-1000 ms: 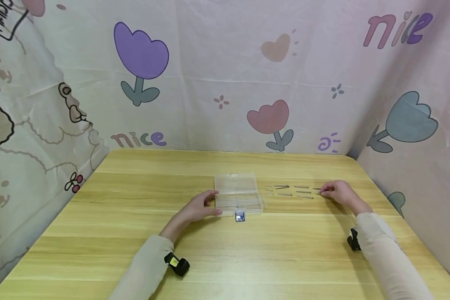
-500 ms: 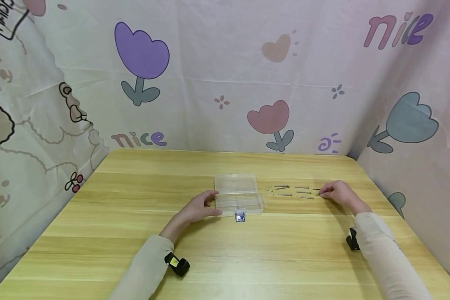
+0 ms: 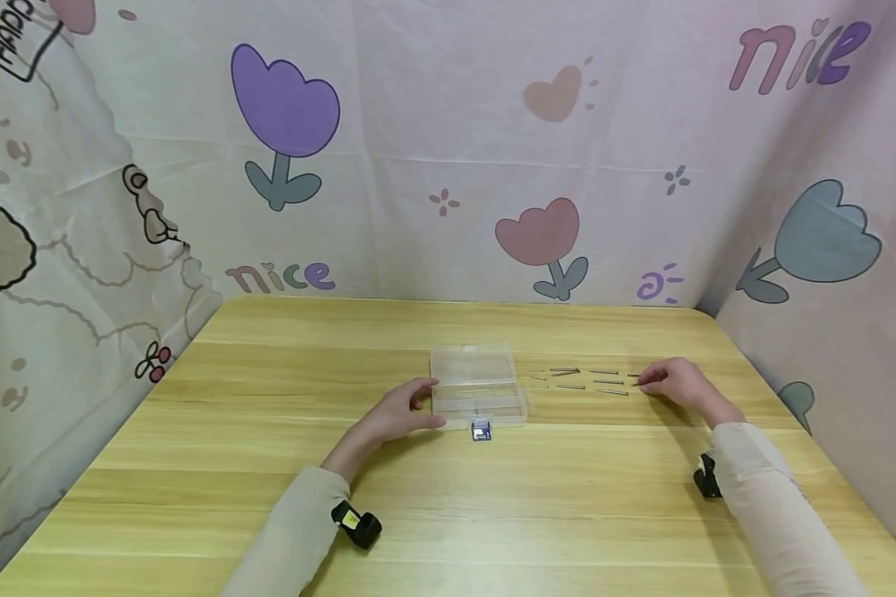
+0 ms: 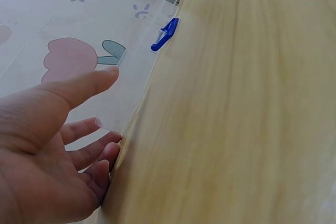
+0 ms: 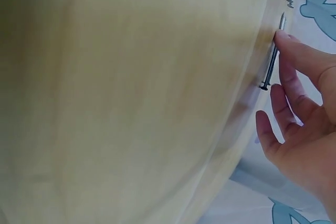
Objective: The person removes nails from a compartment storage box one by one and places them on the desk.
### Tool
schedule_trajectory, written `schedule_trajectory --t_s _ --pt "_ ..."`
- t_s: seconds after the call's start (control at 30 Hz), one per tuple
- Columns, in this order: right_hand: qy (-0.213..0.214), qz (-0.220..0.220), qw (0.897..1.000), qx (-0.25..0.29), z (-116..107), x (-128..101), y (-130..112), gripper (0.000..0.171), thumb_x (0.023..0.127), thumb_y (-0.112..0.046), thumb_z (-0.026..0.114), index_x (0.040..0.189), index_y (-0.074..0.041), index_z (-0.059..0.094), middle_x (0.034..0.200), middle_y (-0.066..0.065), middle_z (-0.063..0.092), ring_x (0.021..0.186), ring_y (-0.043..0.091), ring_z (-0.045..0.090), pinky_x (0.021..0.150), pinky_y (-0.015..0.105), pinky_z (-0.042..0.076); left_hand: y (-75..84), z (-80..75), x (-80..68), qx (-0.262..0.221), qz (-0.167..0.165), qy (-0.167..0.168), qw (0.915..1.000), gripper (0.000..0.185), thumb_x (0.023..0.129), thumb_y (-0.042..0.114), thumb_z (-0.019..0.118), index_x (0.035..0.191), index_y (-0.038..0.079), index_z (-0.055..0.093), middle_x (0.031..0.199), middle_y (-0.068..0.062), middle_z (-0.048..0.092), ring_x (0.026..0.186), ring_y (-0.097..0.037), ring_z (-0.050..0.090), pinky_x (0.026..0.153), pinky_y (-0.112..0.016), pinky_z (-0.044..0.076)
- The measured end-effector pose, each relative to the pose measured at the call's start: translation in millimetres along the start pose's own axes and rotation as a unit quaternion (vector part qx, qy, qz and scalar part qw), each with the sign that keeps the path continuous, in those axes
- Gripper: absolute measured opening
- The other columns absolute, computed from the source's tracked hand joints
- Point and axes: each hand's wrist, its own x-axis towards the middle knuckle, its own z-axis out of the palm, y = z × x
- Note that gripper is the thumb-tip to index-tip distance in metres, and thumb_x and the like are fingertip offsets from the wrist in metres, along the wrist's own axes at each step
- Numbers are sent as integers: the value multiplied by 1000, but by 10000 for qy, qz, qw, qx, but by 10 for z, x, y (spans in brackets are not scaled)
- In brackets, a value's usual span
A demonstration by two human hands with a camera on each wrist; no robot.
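Note:
A clear plastic box lies on the table with its lid folded back, its low compartments showing no contents. A blue clasp is on its front side. My left hand rests at the left end, thumb near the front corner and fingers loosely extended by the side. Over to the right, my right hand pinches a metal nail between thumb and forefinger, low by the table. Its head and point both show in the right wrist view. Several more nails lie in rows between box and right hand.
The wooden table ends at a printed cloth along the back, with cloth also on both sides. Black wrist cameras sit on both sleeves.
The right hand has shifted only slightly at the right end of the nails. The left hand has stayed by the box. The head view has turned a little.

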Motion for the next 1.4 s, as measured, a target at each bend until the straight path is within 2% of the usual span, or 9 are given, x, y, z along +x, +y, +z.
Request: schedule_trajectory --t_s 0.17,0.37,0.73,0.9,1.07,1.2,1.33,1.4 --pt "-47 18 10000 28 -7 5 -22 13 83 -3 73 92 5 70 88 14 69 83 26 62 77 43 47 1 -9 -3 -61 41 -22 10000 70 80 21 80 141 6 48 135 -13 53 106 -26 46 88 -42 40" --pt "-69 19 10000 -8 -35 13 -60 15 83 -4 72 94 6 70 89 16 69 85 30 62 80 49 47 -9 -11 -3 -63 51 -25 10000 70 80 21 80 140 6 48 134 -12 53 104 -26 46 85 -41 40" --pt "520 141 9985 -5 -211 -75 -220 25 96 -11 60 106 10 66 99 25 65 87 35 59 76 49 47 12 24 16 50 -32 39 10000 70 83 19 77 144 6 44 138 -16 50 101 -25 45 83 -38 39" --pt "392 -27 9992 -60 -210 -155 -393 27 97 -13 59 109 10 65 99 23 66 91 36 59 78 50 46 20 27 28 32 -33 -36 10000 71 85 18 75 146 5 41 140 -17 48 101 -24 46 84 -39 39" --pt "141 -262 9996 0 -167 -216 -628 28 95 -13 61 110 11 64 98 20 66 92 36 60 79 50 47 16 0 42 -91 -14 -160 9998 73 86 21 74 148 5 37 142 -16 46 99 -23 45 79 -35 39" --pt "79 -336 9994 58 -147 -254 -771 31 95 -13 61 114 12 62 107 26 63 99 42 58 84 53 46 3 -19 41 -278 -52 -256 9993 75 87 22 73 149 5 34 142 -15 46 100 -22 45 76 -33 39" --pt "135 -363 9992 37 -146 -296 -835 38 96 -14 59 120 15 56 118 34 57 109 49 52 89 58 42 9 -46 39 -390 -225 -292 9986 74 90 24 70 151 6 31 144 -16 43 114 -28 47 86 -39 43" --pt "137 -357 9993 -46 -146 -326 -861 42 98 -16 57 124 17 53 123 36 53 113 52 49 92 60 39 35 -82 25 -307 -180 -240 9991 72 92 24 67 151 5 31 146 -19 40 121 -33 46 92 -45 43"
